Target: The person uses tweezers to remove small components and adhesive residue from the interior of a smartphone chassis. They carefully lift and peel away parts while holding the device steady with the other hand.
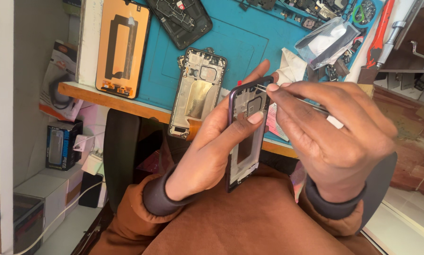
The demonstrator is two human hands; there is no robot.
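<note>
Gripping a dark purple phone frame (pixel 246 134) from behind, the left hand (pixel 207 151) is clamped around it, thumb laid across its front, holding it upright over the person's lap. The right hand (pixel 330 132) is pinched shut on thin metal tweezers (pixel 287 94), whose tip touches the upper edge of the frame beside the camera opening. Both wrists show dark cuffs under brown sleeves (pixel 250 222). Just beyond the left hand a second, silvery phone frame (pixel 197 92) lies on the blue work mat (pixel 250 38), its lower end hanging over the wooden table edge (pixel 103 97). Farther beyond and to the left, an orange-backed display panel (pixel 122 47) rests partly on the mat, and a black back cover (pixel 180 20) lies above it. Beyond the right hand sit a clear plastic bag (pixel 332 40), a white cloth (pixel 292 66) and small loose parts, with a red-handled tool (pixel 379 33) at the mat's far side. Below the table, left of the left hand, boxes (pixel 61 144) and a white cable (pixel 56 217) stand against a pale wall.
</note>
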